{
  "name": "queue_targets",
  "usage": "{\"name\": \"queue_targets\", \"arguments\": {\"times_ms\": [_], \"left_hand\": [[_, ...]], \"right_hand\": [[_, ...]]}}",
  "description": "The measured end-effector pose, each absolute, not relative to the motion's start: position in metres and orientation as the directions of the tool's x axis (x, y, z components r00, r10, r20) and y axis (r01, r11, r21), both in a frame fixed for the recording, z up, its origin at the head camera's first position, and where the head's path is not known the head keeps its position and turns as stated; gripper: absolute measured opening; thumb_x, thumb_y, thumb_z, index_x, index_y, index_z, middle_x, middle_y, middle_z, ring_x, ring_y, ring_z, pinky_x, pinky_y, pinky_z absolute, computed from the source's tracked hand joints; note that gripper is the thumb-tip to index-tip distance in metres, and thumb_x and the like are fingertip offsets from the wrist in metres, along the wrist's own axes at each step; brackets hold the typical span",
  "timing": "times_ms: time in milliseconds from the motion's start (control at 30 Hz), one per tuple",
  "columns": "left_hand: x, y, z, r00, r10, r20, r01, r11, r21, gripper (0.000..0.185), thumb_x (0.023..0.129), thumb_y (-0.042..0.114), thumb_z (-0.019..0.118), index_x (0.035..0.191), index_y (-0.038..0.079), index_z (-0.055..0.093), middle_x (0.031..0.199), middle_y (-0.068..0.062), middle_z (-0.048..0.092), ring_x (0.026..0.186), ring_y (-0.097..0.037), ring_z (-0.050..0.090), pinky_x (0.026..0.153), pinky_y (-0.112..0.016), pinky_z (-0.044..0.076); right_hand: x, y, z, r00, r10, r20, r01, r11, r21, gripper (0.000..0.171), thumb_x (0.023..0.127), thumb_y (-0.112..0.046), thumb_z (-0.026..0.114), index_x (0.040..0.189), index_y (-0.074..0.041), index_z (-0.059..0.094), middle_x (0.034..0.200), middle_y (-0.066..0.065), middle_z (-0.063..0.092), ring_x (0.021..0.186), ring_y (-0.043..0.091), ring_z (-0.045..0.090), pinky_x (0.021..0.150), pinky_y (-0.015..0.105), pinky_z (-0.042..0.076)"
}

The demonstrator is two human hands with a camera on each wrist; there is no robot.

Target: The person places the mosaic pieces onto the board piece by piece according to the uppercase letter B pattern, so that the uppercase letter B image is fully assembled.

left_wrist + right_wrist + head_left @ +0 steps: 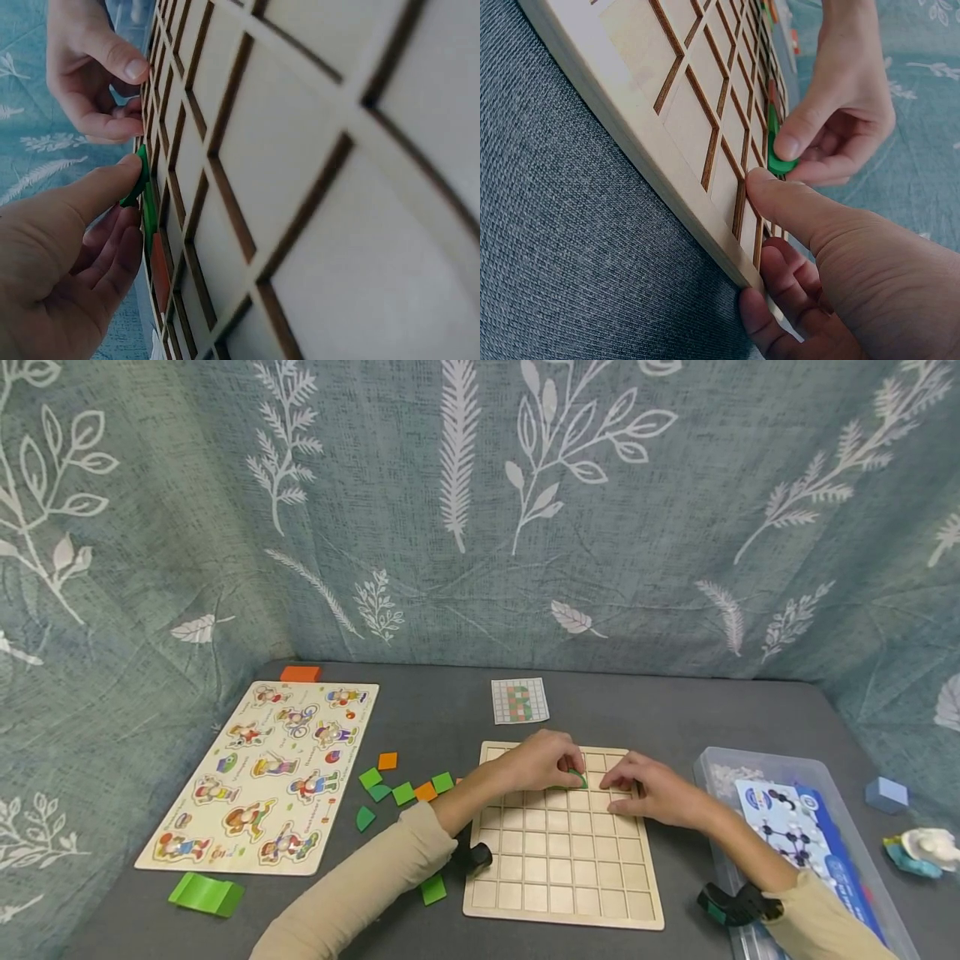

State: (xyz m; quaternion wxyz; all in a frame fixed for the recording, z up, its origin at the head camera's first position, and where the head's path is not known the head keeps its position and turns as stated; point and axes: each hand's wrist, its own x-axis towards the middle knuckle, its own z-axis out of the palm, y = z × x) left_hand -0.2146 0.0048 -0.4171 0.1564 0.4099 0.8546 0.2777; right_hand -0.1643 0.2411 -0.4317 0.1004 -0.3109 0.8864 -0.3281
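My left hand (542, 762) is over the upper part of a wooden grid board (555, 920), pinching a small green piece with a rounded edge (138, 180) between thumb and fingers. Beneath it, in the left wrist view, a flat green piece (150, 217) and an orange-red piece (160, 274) lie in the grid. My right hand (654, 789) is at the board's upper right side, its fingers loosely bent. Its thumb (769, 187) rests on the grid and its other fingers are by the edge; no loose piece shows in it.
Several green and orange pieces (403, 792) lie left of the board. A patterned card (520, 702) is behind it. A picture puzzle board (255, 777) occupies the left side, with a green block (206, 894) in front. A clear plastic box (712, 768) stands right, beside a blue cube (887, 795).
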Motion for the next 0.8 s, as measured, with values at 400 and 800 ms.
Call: {"name": "queue_targets", "arguments": {"times_ms": [400,800], "left_hand": [[-0.204,0.006,-0.416,-0.614,0.789,-0.013,0.733,0.577,0.360,0.018,0.092,0.027,0.067,0.104,0.017,0.077,0.099,0.005,0.066,0.087,-0.005,0.060,0.070,-0.012,0.046],[-0.192,-0.091,-0.406,-0.728,0.678,0.101,0.622,0.591,0.514,0.023,0.096,0.023,0.062,0.113,0.011,0.071,0.107,-0.002,0.067,0.094,-0.017,0.063,0.078,-0.028,0.051]], "right_hand": [[-0.164,0.241,-0.433,-0.790,-0.613,0.031,-0.489,0.598,-0.635,0.025,0.088,-0.023,0.072,0.110,-0.010,0.068,0.099,0.002,0.057,0.081,0.003,0.048,0.068,0.023,0.044],[-0.164,0.241,-0.435,-0.794,-0.607,0.024,-0.485,0.609,-0.627,0.025,0.088,-0.023,0.072,0.110,-0.011,0.068,0.099,0.002,0.057,0.083,0.004,0.050,0.070,0.024,0.045]]}}
